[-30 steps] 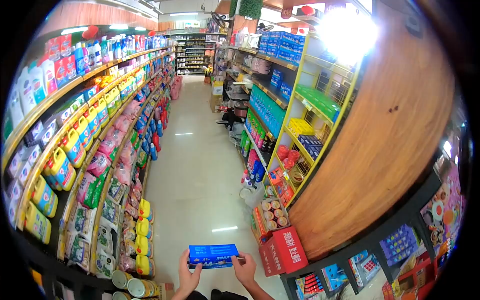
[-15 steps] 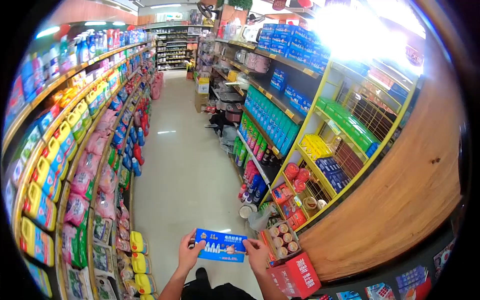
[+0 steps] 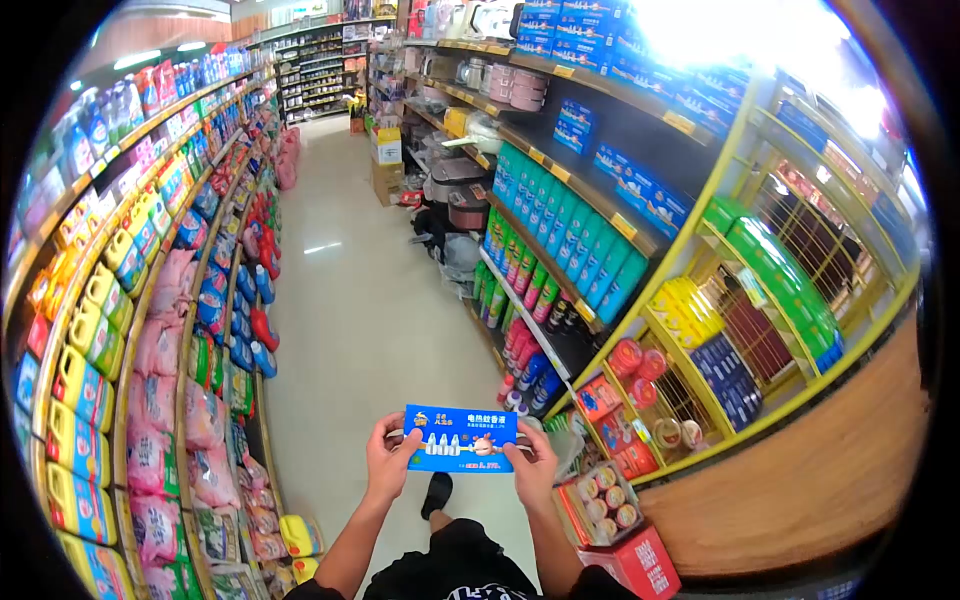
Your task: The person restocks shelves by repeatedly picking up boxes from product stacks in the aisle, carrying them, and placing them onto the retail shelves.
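A flat blue box of mosquito repellent liquid (image 3: 461, 440) is held in front of my body, its printed face with small white bottles turned up toward me. My left hand (image 3: 392, 450) grips its left edge, thumb on the front. At the right edge, my right hand (image 3: 533, 458) pinches the box with the thumb in front. The fingers behind the box are hidden. Similar blue boxes (image 3: 575, 128) stand on the right-hand shelf, with more stacked on the top shelf.
Shelves of detergent jugs (image 3: 83, 390) and pink bags (image 3: 155, 410) line the left. On the right are teal packs (image 3: 565, 225), a yellow wire rack (image 3: 640, 330) and a wooden panel (image 3: 780, 510). A carton of round tins (image 3: 605, 500) rests on a red box (image 3: 640, 565). The pale aisle floor (image 3: 340, 300) runs ahead.
The view has moved forward along the aisle, and the right shelves look nearer. Both hands still hold the box, which now sits slightly higher and more to the right in view.
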A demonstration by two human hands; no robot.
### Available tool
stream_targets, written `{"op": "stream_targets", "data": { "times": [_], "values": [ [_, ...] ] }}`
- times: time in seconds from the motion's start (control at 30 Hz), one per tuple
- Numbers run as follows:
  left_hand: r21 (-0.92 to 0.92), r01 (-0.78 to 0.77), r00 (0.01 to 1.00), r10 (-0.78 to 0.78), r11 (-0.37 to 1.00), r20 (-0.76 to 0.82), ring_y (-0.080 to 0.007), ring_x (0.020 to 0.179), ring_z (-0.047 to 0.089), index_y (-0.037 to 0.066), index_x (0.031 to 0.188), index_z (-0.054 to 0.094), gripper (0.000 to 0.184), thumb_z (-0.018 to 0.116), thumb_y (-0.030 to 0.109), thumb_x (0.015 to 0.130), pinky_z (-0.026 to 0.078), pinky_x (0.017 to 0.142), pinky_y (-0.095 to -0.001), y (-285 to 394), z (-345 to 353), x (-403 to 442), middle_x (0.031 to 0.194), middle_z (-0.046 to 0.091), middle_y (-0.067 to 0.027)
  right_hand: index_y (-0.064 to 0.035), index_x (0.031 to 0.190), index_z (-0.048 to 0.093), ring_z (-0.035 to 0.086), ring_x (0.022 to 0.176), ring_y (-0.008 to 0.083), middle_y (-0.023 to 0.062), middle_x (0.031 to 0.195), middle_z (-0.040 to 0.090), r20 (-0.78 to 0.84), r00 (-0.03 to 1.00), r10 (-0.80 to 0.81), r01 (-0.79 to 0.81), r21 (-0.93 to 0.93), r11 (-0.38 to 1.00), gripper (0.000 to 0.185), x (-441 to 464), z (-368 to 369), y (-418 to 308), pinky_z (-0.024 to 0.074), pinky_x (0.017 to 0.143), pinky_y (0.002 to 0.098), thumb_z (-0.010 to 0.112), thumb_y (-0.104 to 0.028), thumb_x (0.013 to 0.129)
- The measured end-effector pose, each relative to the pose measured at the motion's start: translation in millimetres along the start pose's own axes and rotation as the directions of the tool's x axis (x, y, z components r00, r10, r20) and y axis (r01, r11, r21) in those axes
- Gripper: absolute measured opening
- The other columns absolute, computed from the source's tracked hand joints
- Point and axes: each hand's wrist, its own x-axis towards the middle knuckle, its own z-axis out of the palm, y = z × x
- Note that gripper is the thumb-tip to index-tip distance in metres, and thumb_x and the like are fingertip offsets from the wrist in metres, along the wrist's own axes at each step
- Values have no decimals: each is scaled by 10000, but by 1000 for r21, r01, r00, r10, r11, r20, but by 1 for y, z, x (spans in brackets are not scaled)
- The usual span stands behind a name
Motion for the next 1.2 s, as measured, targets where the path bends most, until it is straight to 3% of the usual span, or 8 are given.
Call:
{"op": "stream_targets", "data": {
  "times": [0.27,0.5,0.77,0.93,0.97,1.03,1.1,1.2],
  "values": [
    [245,-3,999,13,969,-41,-196,973,599,-9,1273,536,488,738,181,872,521,815,-322,-16,-14,158,1182,589,-118,21,1201,550,663,921,184,114,1135,643,-27,982,187,-189,-95,977,437,158,94,85,563,740,284,658,59,779],
    [309,-6,997,27,951,-66,-218,997,617,-31,1283,521,453,692,153,906,549,820,-343,-29,1,287,1207,574,-136,46,1187,562,674,958,208,139,1142,650,-89,983,159,-175,-222,959,419,274,145,91,580,751,301,653,46,779],
    [274,-90,972,24,958,234,-267,1149,588,-41,1321,498,467,664,122,917,488,985,-400,-62,37,476,1245,556,-170,63,1115,611,677,948,229,171,1085,651,-273,962,14,-85,-250,964,357,418,167,135,567,822,342,674,-7,770],
    [267,-314,831,128,911,541,-299,1219,556,-32,1336,485,475,652,139,925,456,1005,-402,-23,114,599,1352,544,-210,28,1013,597,631,867,147,118,1046,631,-511,806,-300,68,-423,903,276,503,166,112,514,750,263,694,32,755],
    [263,-364,790,146,894,596,-306,1226,553,-32,1339,480,478,649,143,927,457,1002,-400,-13,134,619,1364,536,-215,20,1019,590,636,891,150,118,1069,625,-565,768,-303,136,-318,938,252,517,168,99,521,743,257,683,46,786],
    [135,-454,691,252,881,678,-325,1245,542,-34,1330,468,464,638,131,931,462,987,-405,-3,176,654,1394,512,-229,11,1026,586,645,912,160,131,1104,626,-618,647,-447,233,-398,887,234,548,169,75,528,737,256,671,51,812],
    [74,-537,596,315,840,738,-330,1251,539,-38,1314,465,444,632,118,932,465,982,-411,0,218,688,1409,497,-236,11,1001,602,655,935,188,156,1095,667,-606,558,-567,135,-608,783,196,573,155,57,541,780,312,679,18,820],
    [-104,-545,467,405,832,786,-245,1202,543,-12,1357,414,466,604,84,943,466,976,-389,21,289,728,1407,479,-209,10,1018,616,658,951,244,165,1094,674,-523,462,-716,-34,-817,575,202,613,136,18,541,781,319,693,-13,832]
  ]
}}
